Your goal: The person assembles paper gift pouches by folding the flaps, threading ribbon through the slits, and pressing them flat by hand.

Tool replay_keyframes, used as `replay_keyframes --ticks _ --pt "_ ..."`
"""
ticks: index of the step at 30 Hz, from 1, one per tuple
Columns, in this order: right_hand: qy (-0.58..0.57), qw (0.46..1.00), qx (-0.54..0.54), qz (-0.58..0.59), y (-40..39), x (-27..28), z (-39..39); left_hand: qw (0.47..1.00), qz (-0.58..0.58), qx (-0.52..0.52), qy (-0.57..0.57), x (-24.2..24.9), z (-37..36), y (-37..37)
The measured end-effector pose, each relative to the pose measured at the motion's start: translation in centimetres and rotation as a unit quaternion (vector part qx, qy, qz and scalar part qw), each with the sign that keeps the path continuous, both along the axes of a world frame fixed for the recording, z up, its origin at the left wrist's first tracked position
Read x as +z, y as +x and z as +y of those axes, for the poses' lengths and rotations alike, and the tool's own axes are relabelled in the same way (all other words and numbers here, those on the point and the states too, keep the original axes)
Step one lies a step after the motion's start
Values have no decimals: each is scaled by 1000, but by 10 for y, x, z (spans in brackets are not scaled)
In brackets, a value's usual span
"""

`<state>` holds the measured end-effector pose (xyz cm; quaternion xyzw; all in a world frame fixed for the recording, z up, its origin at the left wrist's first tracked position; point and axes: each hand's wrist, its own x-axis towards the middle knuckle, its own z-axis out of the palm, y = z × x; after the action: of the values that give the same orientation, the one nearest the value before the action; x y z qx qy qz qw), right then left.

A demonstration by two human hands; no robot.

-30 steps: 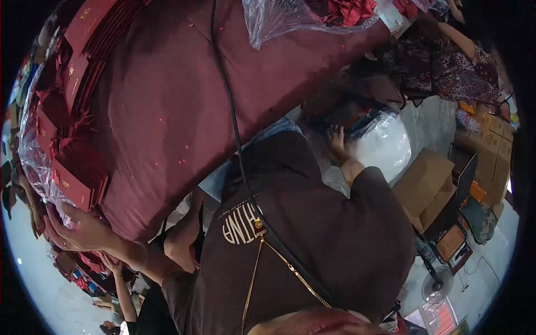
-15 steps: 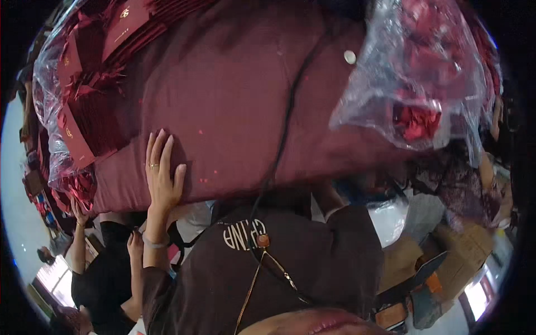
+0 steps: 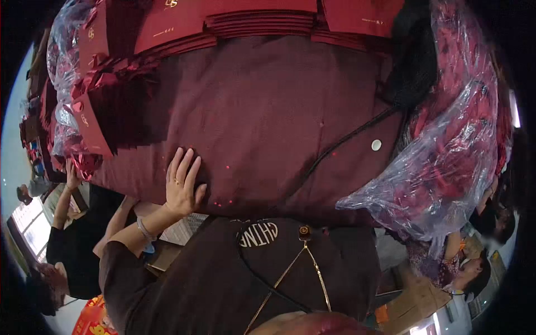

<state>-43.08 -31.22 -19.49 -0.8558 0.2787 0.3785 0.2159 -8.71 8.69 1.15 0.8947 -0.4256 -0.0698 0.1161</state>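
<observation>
My left hand (image 3: 184, 187) lies palm down near the front edge of the table's dark red cloth (image 3: 262, 123). Its fingers are stretched and hold nothing; a ring and a bracelet show on it. Tiny red scraps are scattered around the fingertips. Left of it stands a stack of dark red printed envelopes or cards (image 3: 95, 125) with gold marks. My right hand is out of sight, and only the sleeve side of my dark shirt (image 3: 346, 262) shows there.
More red card stacks (image 3: 259, 19) line the far side. A clear plastic bag (image 3: 435, 173) of red pieces covers the right end. A black cord (image 3: 346, 139) crosses the cloth near a white disc (image 3: 376, 145). Other people (image 3: 81, 240) are at both ends.
The view has shifted, bringing the far card stacks and a black object at upper right into sight. My left hand stays flat on the cloth. My right forearm has left view.
</observation>
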Motion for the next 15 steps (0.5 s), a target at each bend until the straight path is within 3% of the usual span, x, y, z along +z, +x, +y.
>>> replay_keyframes --ticks 7,9,10,12,15 --pt "-13 997 67 -28 2 0 -37 994 -51 39 -93 -2 1 -5" --pt "-15 996 82 -29 2 7 -42 986 -77 -31 -142 18 -14 -21" --pt "-14 995 91 -28 4 11 -41 989 8 -50 -139 22 -22 -34" --pt "-15 994 106 -18 -3 10 -42 970 79 -213 -85 20 -48 -51" --pt "4 987 160 12 4 33 -35 941 18 -305 -148 -11 -90 -74"
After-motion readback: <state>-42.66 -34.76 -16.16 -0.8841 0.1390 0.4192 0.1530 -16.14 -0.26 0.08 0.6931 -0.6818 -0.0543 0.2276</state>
